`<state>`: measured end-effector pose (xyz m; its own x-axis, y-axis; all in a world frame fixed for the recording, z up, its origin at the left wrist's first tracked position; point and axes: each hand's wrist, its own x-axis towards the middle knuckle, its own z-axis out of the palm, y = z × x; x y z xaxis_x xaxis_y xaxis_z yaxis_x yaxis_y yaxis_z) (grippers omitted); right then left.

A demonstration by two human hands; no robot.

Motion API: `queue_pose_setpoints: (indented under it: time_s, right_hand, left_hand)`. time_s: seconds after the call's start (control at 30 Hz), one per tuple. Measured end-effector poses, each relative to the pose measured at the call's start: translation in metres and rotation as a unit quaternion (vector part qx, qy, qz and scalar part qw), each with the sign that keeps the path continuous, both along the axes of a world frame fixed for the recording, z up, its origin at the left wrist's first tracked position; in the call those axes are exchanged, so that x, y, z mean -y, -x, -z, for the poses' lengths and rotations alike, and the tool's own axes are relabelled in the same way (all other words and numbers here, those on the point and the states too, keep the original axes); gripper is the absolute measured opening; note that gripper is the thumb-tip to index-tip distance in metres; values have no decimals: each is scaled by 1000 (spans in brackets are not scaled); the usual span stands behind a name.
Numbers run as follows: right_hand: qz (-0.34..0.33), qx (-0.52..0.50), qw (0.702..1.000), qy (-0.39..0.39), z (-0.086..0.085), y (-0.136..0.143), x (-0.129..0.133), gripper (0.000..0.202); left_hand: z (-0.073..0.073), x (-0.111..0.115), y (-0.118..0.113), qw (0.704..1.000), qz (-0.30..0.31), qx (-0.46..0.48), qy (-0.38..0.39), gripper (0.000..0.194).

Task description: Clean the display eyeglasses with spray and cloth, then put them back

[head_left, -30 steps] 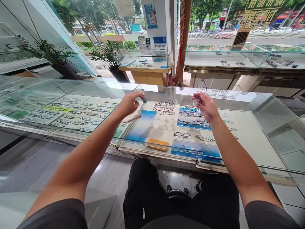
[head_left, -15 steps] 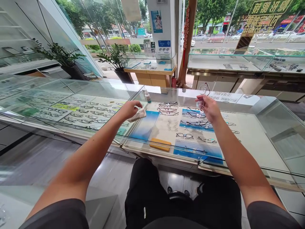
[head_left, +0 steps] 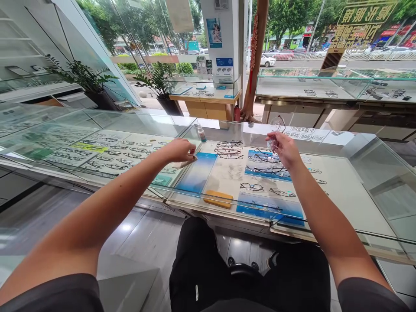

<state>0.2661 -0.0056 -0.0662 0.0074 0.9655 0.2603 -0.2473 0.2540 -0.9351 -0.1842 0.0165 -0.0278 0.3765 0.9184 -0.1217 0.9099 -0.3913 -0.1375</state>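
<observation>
A pair of thin-rimmed eyeglasses (head_left: 277, 125) is held up on its side over the glass counter, pinched by my right hand (head_left: 286, 149) at its lower lens. My left hand (head_left: 182, 151) is low over the counter's left part, palm down with curled fingers. What its fingers hold, if anything, is hidden; the pale cloth seen earlier cannot be made out. Just beyond that hand a small white spray bottle (head_left: 201, 133) stands upright on the glass.
Under the glass top lie rows of eyeglass frames (head_left: 229, 150), blue display sheets (head_left: 198, 171) and a yellow case (head_left: 218, 199). Printed white signs (head_left: 305, 133) lie on the right back edge. Farther off are another display counter (head_left: 204, 99), potted plants (head_left: 159, 84) and a wooden trunk (head_left: 256, 60).
My left hand has turned palm down and dropped slightly toward the glass; the cloth that hung from it no longer shows clearly. My right hand keeps the eyeglasses raised in nearly the same place.
</observation>
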Motion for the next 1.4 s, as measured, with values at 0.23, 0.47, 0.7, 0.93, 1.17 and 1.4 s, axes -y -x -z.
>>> queue_pose_setpoints:
  time_s: [0.23, 0.47, 0.7, 0.93, 1.17, 1.4]
  right_hand:
    - [-4, 18, 1000, 4, 0, 1, 2, 47]
    - [-10, 15, 1000, 1, 2, 1, 0, 48]
    - [-23, 16, 999, -24, -5, 5, 6, 45]
    - [-45, 36, 997, -47, -10, 10, 12, 50]
    - [-54, 34, 997, -44, -9, 9, 10, 51]
    - [-66, 60, 995, -49, -11, 17, 19, 50]
  left_hand:
    - [-29, 14, 19, 993, -89, 48, 65, 44]
    - [-59, 35, 19, 925, -181, 319, 103, 52]
    - [-79, 33, -41, 730, -127, 645, 187, 37]
    - [-38, -12, -134, 586, -42, 775, 233, 26]
    - [8, -40, -202, 458, -25, 845, 277, 32]
    - [27, -33, -220, 367, -78, 889, 263, 33]
